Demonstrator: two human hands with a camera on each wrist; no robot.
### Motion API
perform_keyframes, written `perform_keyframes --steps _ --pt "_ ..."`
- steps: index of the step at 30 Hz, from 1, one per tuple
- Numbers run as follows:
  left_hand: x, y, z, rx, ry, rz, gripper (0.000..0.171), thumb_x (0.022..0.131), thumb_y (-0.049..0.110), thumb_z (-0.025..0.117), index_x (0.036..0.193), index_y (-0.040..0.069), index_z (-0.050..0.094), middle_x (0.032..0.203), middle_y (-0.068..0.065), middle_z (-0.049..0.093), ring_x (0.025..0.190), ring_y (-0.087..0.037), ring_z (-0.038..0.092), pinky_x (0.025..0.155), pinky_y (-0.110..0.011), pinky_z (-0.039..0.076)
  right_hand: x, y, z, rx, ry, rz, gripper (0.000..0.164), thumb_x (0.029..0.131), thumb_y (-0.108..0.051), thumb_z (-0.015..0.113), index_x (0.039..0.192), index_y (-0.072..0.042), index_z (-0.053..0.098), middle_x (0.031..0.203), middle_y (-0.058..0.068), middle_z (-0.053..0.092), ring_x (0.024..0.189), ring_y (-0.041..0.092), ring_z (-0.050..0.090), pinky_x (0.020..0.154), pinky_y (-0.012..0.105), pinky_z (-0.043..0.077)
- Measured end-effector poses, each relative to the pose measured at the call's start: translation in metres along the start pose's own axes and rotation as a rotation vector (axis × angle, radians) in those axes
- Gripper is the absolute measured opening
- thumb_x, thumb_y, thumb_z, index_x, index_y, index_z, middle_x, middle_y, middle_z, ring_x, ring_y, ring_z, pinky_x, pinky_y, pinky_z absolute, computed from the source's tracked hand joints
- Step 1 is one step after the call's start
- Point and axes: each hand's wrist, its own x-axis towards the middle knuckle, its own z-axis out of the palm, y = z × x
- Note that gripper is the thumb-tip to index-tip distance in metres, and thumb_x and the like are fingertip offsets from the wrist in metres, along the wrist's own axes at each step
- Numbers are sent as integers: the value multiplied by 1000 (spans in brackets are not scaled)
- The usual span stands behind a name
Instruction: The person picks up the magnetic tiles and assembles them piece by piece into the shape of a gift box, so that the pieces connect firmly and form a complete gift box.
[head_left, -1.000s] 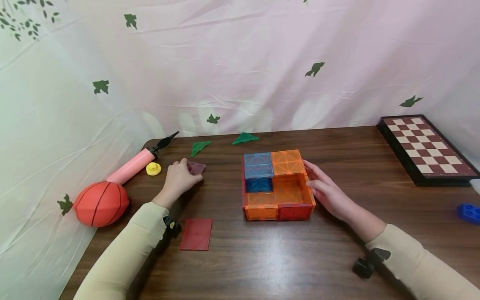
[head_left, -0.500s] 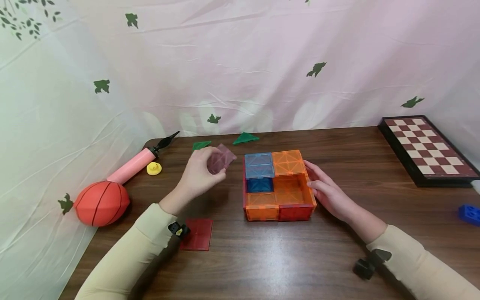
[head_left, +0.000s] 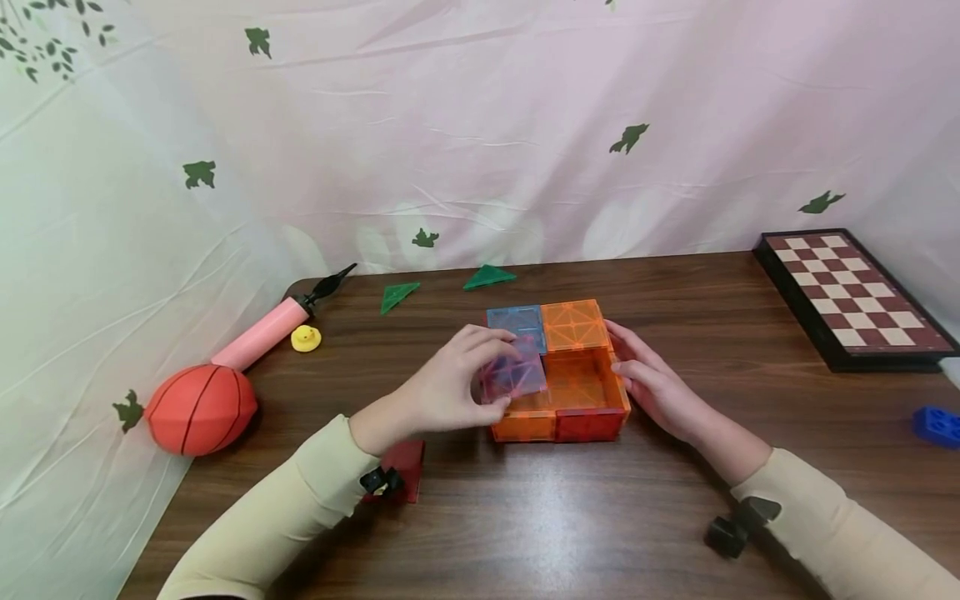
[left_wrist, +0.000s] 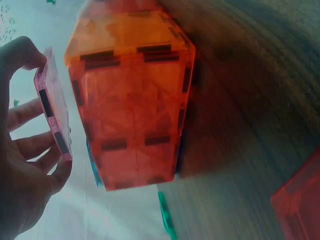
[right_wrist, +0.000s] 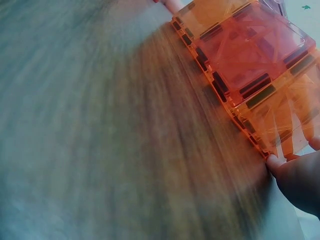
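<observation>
My left hand [head_left: 450, 385] pinches a purple see-through square magnetic tile [head_left: 527, 374] by its edges, thumb against fingers. It holds the tile over the left, uncovered part of a low box of magnetic tiles [head_left: 588, 426]. In the left wrist view the tile [left_wrist: 54, 107] stands apart from the box's orange and red walls. A blue tile [head_left: 510, 318] and an orange tile [head_left: 574, 324] cover the back of the box; its front right is uncovered. Along the right wall rests my right hand [head_left: 663, 392], thumb at the edge, fingers visible through an orange tile [right_wrist: 280, 117].
A red square tile [head_left: 408, 471] lies partly hidden under my left forearm. Two green triangles [head_left: 489, 277] are at the back. A yellow duck [head_left: 306, 337], pink pump [head_left: 261, 333] and red ball [head_left: 201, 410] sit left; a checkered board [head_left: 855, 292] and blue brick [head_left: 937, 424] right.
My left hand has lifted the purple tile off the table at the left and carried it right, over the box. My right hand has stayed at the box's right side.
</observation>
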Motion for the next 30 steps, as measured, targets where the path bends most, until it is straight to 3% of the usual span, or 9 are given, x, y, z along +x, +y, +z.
perform_keyframes --steps 4,11,30 --pt "0 2 6 -8 -41 44 40 80 20 78 117 12 67 137 -8 59 125 -19 48 100 -34 46 0 0 0 -3 0 8 67 104 -10 41 164 -12 11 168 16 8 152 38 14 105 16 37" --pt "0 1 11 3 -93 63 42 79 19 76 119 11 67 138 -9 59 125 -21 48 100 -36 46 0 0 -1 -11 3 11 68 103 -10 41 164 -12 12 169 15 8 152 38 14 105 16 37" --pt "-10 4 11 -56 -57 36 32 87 18 74 116 10 67 142 -9 56 131 -21 44 106 -38 42 0 1 0 -5 3 4 67 104 -11 42 164 -12 12 169 15 8 151 38 14 105 17 38"
